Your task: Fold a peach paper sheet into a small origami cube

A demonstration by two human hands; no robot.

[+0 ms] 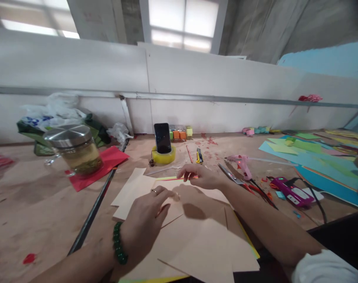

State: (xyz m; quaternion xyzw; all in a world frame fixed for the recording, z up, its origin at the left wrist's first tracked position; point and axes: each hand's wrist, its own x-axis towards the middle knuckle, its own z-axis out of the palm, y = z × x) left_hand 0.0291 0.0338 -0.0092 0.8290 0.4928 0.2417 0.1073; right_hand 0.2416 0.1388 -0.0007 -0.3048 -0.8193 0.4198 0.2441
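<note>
Several cream paper sheets (pixel 202 239) overlap in a loose stack in front of me, with yellow and green edges showing beneath. My left hand (pixel 151 212), wearing a ring and a green bead bracelet (pixel 119 243), rests over the stack; its thumb and fingers are apart. Farther out, my right hand (pixel 201 176) reaches across the far edge of the sheets. Its fingers curve down loosely beside a thin red edge (pixel 167 179), and I see nothing held in them. Shadows of the hands fall on the paper.
A lidded glass mug (pixel 78 151) stands on red paper (pixel 114 157) at left. A phone (pixel 162 137) leans on a yellow tape roll (pixel 164 156). Rightward lie a utility knife (pixel 199 156), scissors (pixel 234 177), a pink glue gun (pixel 240 163), a purple device (pixel 292 192) and coloured paper (pixel 320 161).
</note>
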